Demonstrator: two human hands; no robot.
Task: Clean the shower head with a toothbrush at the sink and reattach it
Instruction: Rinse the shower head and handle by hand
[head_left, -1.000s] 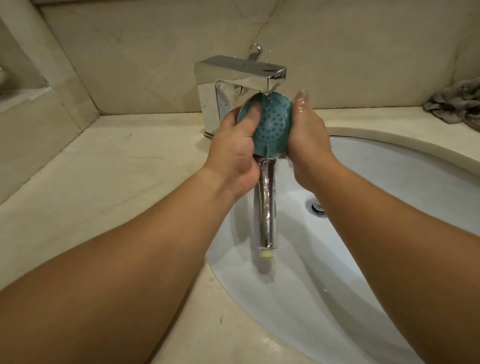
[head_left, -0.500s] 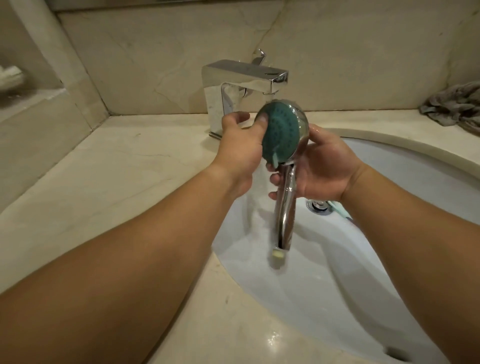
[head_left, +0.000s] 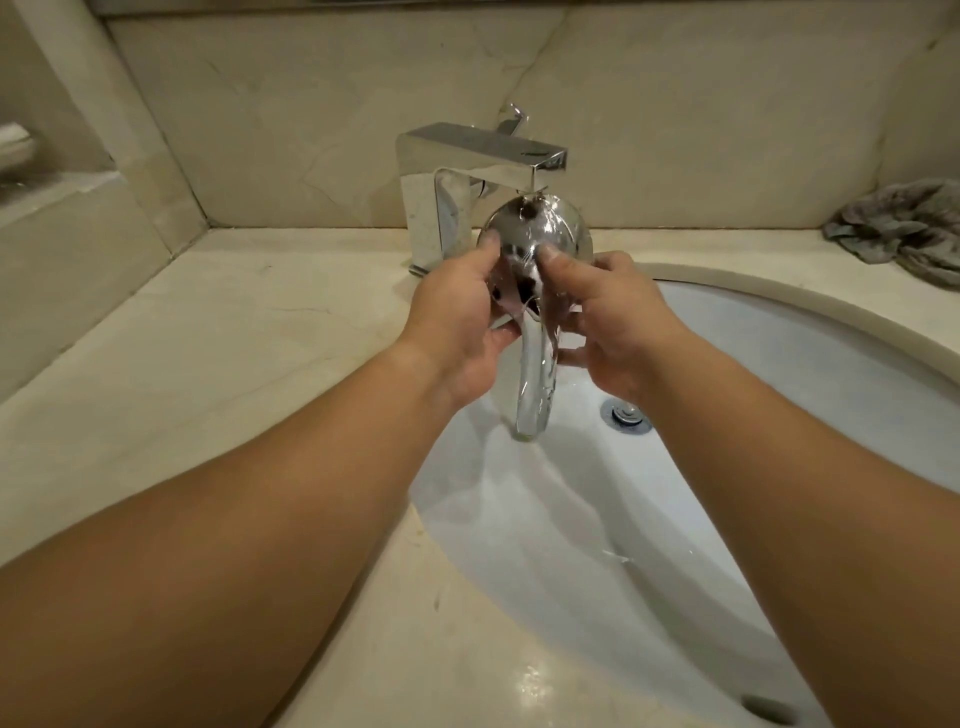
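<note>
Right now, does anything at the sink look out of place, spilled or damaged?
Only the crumpled grey cloth, dumped on the counter's far right. The shower head, gripped by left hand and right hand, looks intact under the faucet.

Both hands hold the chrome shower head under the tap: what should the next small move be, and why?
Probably rub both thumbs over the chrome shower head's shiny back: left hand and right hand grip it under the chrome faucet and water sheets down it.

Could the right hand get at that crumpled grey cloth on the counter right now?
Probably not at once: the right hand grips the shower head under the faucet, together with the left hand. The crumpled grey cloth lies further right with bare counter between, so letting go first should suffice.
</note>
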